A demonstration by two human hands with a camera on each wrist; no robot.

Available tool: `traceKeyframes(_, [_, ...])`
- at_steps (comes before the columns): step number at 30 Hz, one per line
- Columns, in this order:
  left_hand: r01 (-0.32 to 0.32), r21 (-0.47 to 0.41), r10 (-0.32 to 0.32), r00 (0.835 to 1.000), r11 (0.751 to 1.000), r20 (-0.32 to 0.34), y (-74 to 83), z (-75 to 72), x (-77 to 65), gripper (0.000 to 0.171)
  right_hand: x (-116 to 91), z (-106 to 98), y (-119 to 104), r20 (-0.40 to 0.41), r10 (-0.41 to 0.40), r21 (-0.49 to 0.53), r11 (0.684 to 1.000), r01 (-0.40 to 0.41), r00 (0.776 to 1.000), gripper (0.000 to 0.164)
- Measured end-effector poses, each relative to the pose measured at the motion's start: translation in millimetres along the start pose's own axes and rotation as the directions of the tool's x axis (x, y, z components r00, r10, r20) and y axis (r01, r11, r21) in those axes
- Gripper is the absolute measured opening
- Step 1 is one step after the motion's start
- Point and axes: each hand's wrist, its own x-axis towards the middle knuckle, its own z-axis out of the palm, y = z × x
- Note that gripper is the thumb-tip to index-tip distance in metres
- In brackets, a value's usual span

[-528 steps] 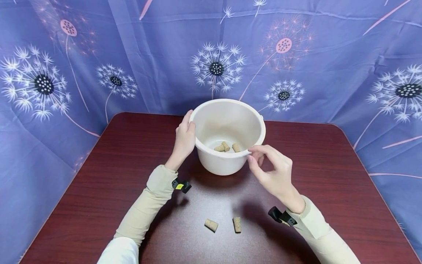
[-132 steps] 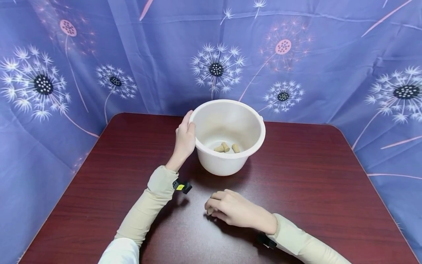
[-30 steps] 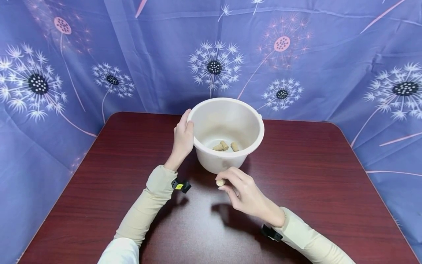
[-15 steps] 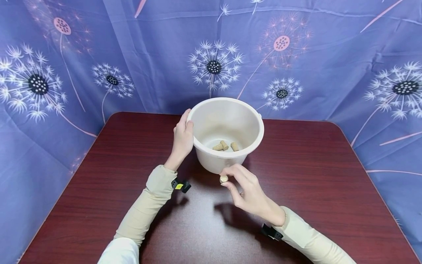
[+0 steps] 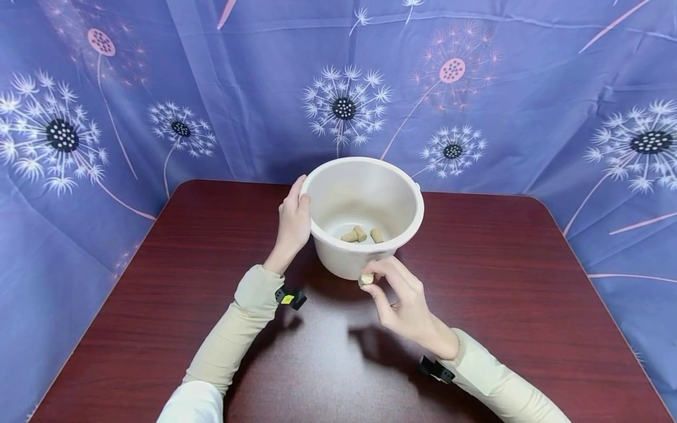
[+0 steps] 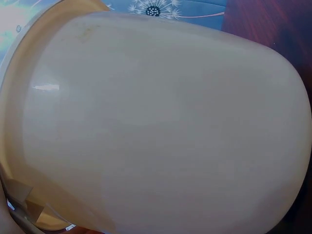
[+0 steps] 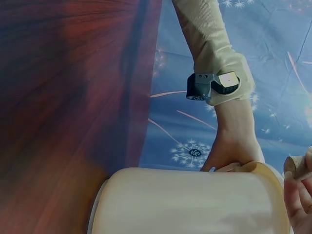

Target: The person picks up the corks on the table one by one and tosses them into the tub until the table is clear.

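In the head view, a white plastic bucket (image 5: 364, 263) stands toward the back of the table with its mouth tipped toward me. My left hand (image 5: 293, 226) grips the left side of its rim. Three corks (image 5: 361, 232) lie on the bucket's floor. My right hand (image 5: 404, 299) pinches a cork (image 5: 366, 279) between thumb and fingertips, just in front of the bucket's wall and lower than the rim. The right wrist view shows this held cork (image 7: 296, 167) at its right edge. Only the bucket's outer wall (image 6: 161, 122) fills the left wrist view.
The dark red wooden table (image 5: 523, 282) has rounded far corners. A blue curtain (image 5: 254, 88) with dandelion prints hangs close behind it and along both sides. A black wrist camera (image 5: 436, 370) sits on the right sleeve, another wrist camera (image 5: 292, 298) on the left.
Two corks on the table 17.6 s ago are gone from there; one is now in my right hand, the other not seen. Lately the right hand rose slightly rightward; the left stayed.
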Motion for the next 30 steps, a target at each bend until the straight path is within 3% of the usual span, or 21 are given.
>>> traceKeyframes(15, [-0.01, -0.001, 0.01, 1.0, 1.0, -0.003, 1.3, -1.0, -0.4, 0.05, 6.4, -4.7, 0.7, -0.014, 0.042, -0.033, 0.999, -0.043, 0.999, 0.022])
traceKeyframes(30, [-0.009, -0.003, 0.009, 1.0, 1.0, -0.009, 0.2, 0.4, -0.8, 0.05, 18.7, -10.5, 2.6, -0.093, 0.102, -0.113, 0.987, -0.112, 0.99, 0.029])
